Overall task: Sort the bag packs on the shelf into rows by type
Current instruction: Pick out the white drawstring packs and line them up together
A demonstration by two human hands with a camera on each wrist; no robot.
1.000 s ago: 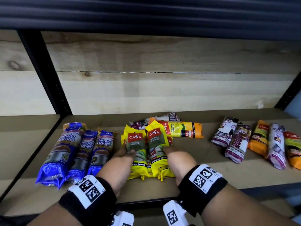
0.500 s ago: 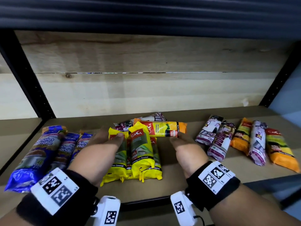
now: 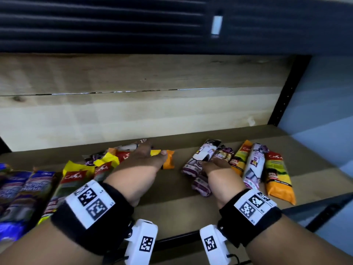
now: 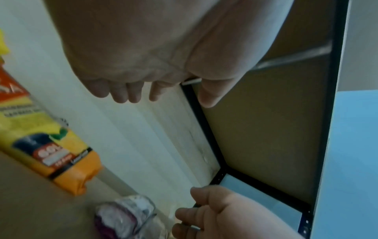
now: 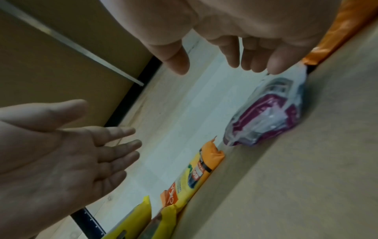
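An orange-and-yellow Casa pack (image 3: 169, 159) lies crosswise at the back middle of the shelf (image 3: 172, 190). My left hand (image 3: 152, 150) hovers over it with straight fingers and holds nothing; the left wrist view shows this hand (image 4: 163, 97) above the same pack (image 4: 51, 145). My right hand (image 3: 210, 165) hangs over the purple-and-white packs (image 3: 202, 153), empty. In the right wrist view its loose fingers (image 5: 255, 63) sit just above a purple pack (image 5: 266, 116). Yellow Casa packs (image 3: 76, 176) lie left of my left arm.
Blue Singlet Handle packs (image 3: 23, 188) lie in a row at the far left. At the right, orange Casa packs (image 3: 278, 176) and a white-purple pack (image 3: 254, 165) lie mixed. A black upright post (image 3: 284, 96) bounds the shelf on the right, and wooden boards (image 3: 133, 111) close its back.
Both hands have let go of the yellow Casa packs and moved back and right: the left over the crosswise orange pack, the right over the purple packs. The view swung right.
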